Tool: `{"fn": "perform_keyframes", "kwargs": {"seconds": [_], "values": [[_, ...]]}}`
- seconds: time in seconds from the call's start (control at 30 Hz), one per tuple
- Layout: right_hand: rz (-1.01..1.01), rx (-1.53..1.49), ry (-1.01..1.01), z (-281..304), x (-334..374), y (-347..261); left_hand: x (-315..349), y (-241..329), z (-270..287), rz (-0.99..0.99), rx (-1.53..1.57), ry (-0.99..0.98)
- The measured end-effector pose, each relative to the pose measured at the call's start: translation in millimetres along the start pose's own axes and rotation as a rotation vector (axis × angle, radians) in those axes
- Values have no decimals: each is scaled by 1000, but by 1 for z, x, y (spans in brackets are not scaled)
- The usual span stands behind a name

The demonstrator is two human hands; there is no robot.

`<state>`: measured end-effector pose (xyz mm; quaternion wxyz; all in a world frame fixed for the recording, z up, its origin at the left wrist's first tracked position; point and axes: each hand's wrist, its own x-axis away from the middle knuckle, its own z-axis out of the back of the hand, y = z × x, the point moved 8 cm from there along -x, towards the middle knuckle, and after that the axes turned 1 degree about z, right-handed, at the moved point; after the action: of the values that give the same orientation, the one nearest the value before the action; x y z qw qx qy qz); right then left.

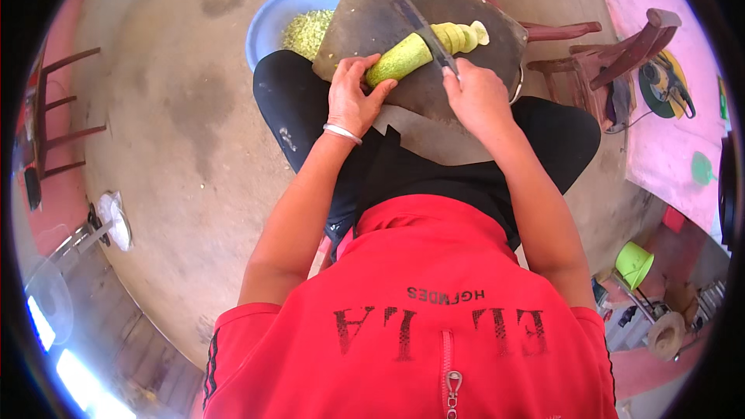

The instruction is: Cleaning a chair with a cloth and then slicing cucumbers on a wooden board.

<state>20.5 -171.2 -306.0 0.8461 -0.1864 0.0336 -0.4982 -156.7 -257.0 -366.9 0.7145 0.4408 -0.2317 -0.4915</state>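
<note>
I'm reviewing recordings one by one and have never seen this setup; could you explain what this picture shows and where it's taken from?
There's no machine: these are a person's own bare hands, seen from above by a wide fisheye camera worn on the head, so straight edges bend near the rim. The left hand holds the uncut end of a long green vegetable on a dark board. The right hand grips a knife, its blade across the vegetable, with pale slices to its right. Left of the board, a blue basin contains shredded green pieces.
</note>
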Motion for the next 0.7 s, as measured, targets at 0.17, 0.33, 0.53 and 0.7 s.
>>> {"fn": "perform_keyframes", "kwargs": {"seconds": [0.17, 0.33, 0.53, 0.7], "values": [[-19, -57, -32, 44, 12, -19, 3, 2, 2, -27, -41, 16], [-32, -4, -157, 43, 20, -24, 3, 1, 3, -7, -6, 43], [-33, 74, -161, 22, 11, -28, 2, 5, 5, -41, -57, 23], [-30, 20, -78, -19, -3, -14, 3, 3, 3, 7, 29, 14]]}}
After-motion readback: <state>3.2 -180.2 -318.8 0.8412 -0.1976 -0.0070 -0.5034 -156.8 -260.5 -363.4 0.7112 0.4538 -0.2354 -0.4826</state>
